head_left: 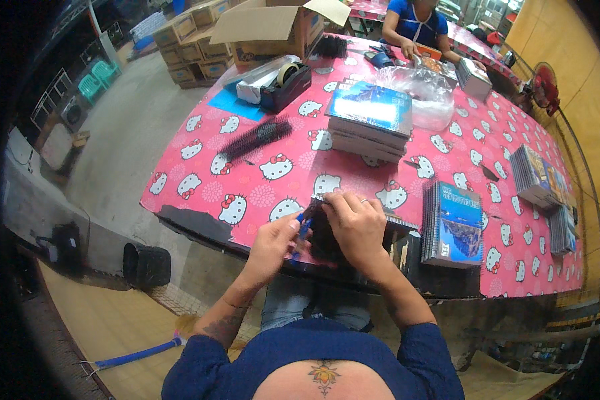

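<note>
Left hand (277, 243) pinches a blue-handled tool (304, 227) between thumb and fingers, exact grip blurred; right hand (357, 227) has fingers bent and close together, pressing on a dark book (325, 243), which lies at the near table (210, 193) edge, tool at its upper left corner; just right, a spiral-bound blue stack (453, 223) looks done; the dark one seems in progress, coil end probably not finished, hard to confirm.

Beyond, loose black coils (257, 140) lie unused; the middle blue stack (370, 120) shows no clear binding, so likely left to do; far right, another bound pile (537, 177) looks complete; farther, tape dispenser (290, 87), clear plastic bag (430, 107), open carton (267, 37); across, a co-worker (417, 27) handles more books.
</note>
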Available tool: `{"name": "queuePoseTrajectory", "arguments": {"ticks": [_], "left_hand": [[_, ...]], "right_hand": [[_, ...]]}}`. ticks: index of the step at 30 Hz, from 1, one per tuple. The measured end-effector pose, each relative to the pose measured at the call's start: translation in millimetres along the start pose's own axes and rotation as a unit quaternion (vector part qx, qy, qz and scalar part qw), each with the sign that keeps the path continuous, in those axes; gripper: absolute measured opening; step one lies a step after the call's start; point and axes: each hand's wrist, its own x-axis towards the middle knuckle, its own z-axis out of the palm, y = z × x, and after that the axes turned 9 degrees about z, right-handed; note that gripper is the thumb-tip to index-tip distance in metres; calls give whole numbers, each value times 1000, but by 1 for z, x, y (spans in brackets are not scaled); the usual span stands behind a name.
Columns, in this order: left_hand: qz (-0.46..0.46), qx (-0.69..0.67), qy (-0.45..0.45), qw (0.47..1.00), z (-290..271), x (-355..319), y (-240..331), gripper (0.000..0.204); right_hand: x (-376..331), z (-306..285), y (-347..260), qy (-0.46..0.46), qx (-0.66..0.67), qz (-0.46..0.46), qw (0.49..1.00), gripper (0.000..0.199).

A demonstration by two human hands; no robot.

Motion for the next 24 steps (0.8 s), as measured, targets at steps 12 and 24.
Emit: {"name": "queuePoseTrajectory", "arguments": {"ticks": [12,24], "left_hand": [[317,549,101,767,-31,43,-74,33],[233,10,4,972,124,86,87,38]], "right_hand": [[1,-21,7,-27,4,40,999,30],[-161,-183,215,80,-16,451,889,30]]}}
